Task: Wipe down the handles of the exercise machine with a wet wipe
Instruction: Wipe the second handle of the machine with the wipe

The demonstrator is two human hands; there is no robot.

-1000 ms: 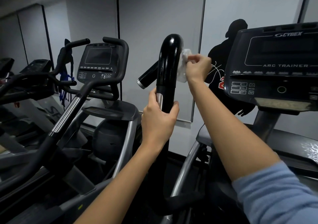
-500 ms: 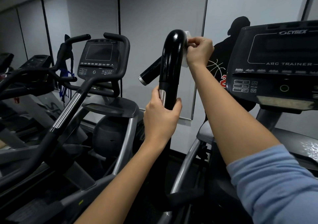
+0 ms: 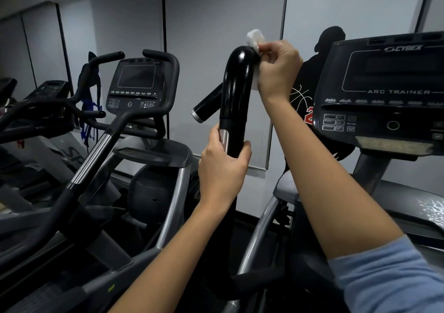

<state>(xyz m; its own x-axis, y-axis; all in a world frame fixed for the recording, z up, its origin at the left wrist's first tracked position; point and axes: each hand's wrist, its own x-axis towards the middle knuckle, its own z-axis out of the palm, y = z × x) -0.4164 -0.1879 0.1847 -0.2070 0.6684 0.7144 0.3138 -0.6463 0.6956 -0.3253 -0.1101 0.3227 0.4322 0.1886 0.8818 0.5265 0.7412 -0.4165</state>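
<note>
Handle, black and glossy, stood upright at centre frame, curved over at its top. Gripped low down by left hand, fingers wrapped shut around the shaft just under a silver band. Pinched in right hand: white wet wipe, pressed against the upper right side of the curve, one corner sticking up above the fingers. Blue sleeve pushed up the right arm. Just right of the hands, console marked ARC TRAINER. Further left, second machine with dark screen and looped bars. Pale wall panels behind.
</note>
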